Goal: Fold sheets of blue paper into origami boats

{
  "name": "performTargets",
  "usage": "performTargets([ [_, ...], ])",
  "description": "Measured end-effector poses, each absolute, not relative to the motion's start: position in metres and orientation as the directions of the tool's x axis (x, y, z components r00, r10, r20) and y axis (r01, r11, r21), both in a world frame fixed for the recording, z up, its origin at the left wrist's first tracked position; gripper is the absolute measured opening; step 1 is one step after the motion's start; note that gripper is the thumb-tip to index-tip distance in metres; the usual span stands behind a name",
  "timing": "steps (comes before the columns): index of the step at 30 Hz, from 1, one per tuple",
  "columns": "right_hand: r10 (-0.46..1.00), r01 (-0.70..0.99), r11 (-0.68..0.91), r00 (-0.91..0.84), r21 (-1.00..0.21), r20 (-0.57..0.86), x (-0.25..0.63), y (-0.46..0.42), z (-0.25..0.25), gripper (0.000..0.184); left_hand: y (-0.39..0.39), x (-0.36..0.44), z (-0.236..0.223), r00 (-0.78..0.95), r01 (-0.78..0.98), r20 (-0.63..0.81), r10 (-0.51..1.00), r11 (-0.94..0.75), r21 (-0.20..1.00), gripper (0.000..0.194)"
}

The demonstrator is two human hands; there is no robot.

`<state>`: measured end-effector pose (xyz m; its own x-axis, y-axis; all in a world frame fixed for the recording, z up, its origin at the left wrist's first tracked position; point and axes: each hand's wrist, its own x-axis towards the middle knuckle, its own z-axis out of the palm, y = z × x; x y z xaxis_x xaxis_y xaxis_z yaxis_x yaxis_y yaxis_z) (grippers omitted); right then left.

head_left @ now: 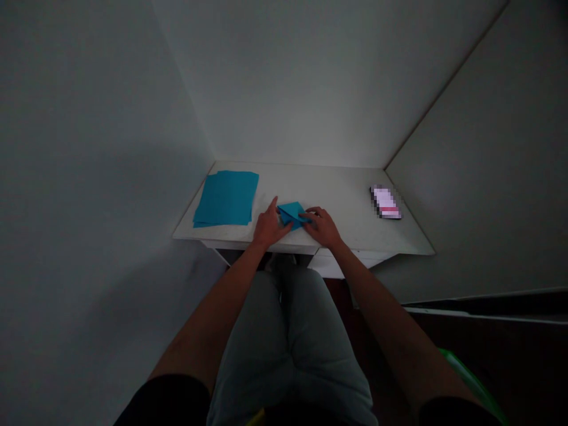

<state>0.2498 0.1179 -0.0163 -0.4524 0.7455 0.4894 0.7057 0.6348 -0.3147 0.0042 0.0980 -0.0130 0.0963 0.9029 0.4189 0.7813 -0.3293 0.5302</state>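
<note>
Head view, left hand, right hand on folded blue paper, white desk

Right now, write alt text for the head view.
A person's right hand rests on a small folded teal paper piece, with the left hand just beside it, on a white desk. A stack of square teal paper sheets lies further left.

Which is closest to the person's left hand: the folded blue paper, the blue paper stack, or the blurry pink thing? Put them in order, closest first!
Starting from the left hand:
1. folded blue paper, just right of the hand
2. blue paper stack, left of the hand
3. blurry pink thing, far right on the table
</note>
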Motion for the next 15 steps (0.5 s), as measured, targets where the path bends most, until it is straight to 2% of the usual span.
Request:
performTargets([
  [3, 0.766, 0.725, 0.606, -0.420, -0.327, 0.488, 0.251, 0.118, -0.015, 0.034, 0.098, 0.003, -0.013, 0.084, 0.812, 0.444, 0.892, -0.319, 0.488, 0.076],
  [7, 0.788, 0.738, 0.574, -0.380, -0.354, 0.485, 0.251, 0.120, -0.017, 0.040, 0.098, 0.000, -0.012, 0.225, 0.808, 0.444, 0.867, -0.421, 0.413, 0.039],
  [10, 0.812, 0.760, 0.543, -0.369, -0.356, 0.451, 0.250, 0.124, -0.019, 0.032, 0.099, 0.000, -0.012, 0.293, 0.782, 0.416, 0.861, -0.466, 0.414, 0.029],
  [15, 0.790, 0.713, 0.602, -0.469, -0.359, 0.394, 0.263, 0.122, -0.016, 0.030, 0.100, 0.000, -0.009, 0.348, 0.754, 0.357, 0.867, -0.485, 0.443, 0.032],
])
